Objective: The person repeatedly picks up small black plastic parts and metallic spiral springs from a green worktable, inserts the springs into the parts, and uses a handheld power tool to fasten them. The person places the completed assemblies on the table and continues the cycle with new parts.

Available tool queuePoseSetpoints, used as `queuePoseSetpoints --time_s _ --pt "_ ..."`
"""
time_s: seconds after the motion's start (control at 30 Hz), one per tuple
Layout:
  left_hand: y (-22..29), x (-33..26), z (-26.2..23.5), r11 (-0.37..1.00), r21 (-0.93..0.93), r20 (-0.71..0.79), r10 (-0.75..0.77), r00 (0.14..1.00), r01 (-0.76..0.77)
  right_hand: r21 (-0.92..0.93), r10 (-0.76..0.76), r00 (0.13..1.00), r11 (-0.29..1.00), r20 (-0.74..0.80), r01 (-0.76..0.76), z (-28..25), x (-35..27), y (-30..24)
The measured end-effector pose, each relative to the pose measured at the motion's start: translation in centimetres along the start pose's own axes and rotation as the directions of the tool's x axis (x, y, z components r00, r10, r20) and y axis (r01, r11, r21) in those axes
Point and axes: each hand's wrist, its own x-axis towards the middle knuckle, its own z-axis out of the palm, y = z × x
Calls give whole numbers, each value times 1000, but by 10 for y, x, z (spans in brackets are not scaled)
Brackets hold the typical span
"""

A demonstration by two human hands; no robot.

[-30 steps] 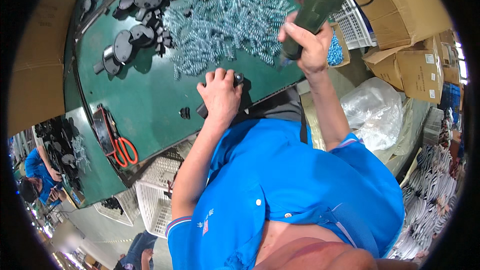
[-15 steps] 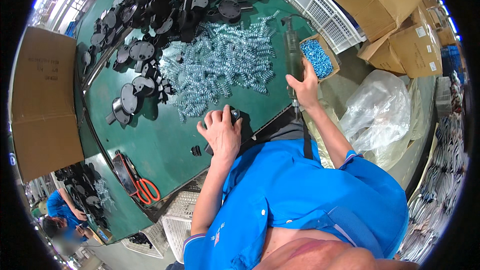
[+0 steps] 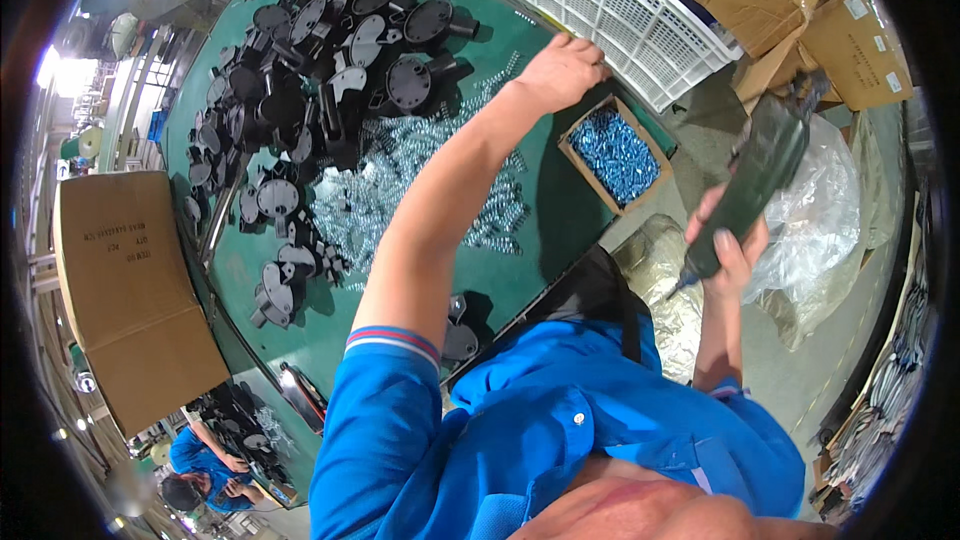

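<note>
In the head view, the person in a blue shirt is leaning over a green desk (image 3: 560,210), and the left hand (image 3: 565,70) is stretching far across it toward twelve o'clock, fingers loosely curled and grasping nothing that can be seen, hovering just at the near edge of a white slatted plastic crate (image 3: 610,5). Just below that hand, toward five o'clock of it, a small cardboard box of blue screws (image 3: 613,153) is sitting near the desk's right edge. The right hand (image 3: 728,245) is staying off the desk at three o'clock, clenched around the lower end of a dark green electric screwdriver (image 3: 752,185), which is tilting up toward one o'clock with its bit pointing down toward seven o'clock. Behind the tool a clear plastic bag (image 3: 830,210) is lying on the floor. Under the left forearm a heap of silvery metal springs (image 3: 400,190) is spreading over the middle of the desk, and beyond it, from ten to twelve o'clock, a pile of black round plastic parts (image 3: 320,70) is covering the far side. A large cardboard box (image 3: 130,290) is standing at nine o'clock beside the desk, and more cardboard boxes (image 3: 800,10) are stacking up at one o'clock.
</note>
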Motion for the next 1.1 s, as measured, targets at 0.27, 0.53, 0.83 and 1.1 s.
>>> queuePoseSetpoints --time_s 0.27,0.53,0.83,1.1 --pt "-14 -1 24 994 4 -107 109 988 -110 -65 80 984 994 -162 -92 -31 10 15" --pt "-34 -12 5 986 153 6 60 998 -60 -140 -6 994 990 -105 -8 -38 34 35" --pt "-68 -38 18 914 124 -127 -371 920 386 -125 67 996 989 -62 -74 -16 26 22" --pt "-29 -100 -32 925 362 162 -184 970 115 -185 392 884 917 254 -353 70 23 39"
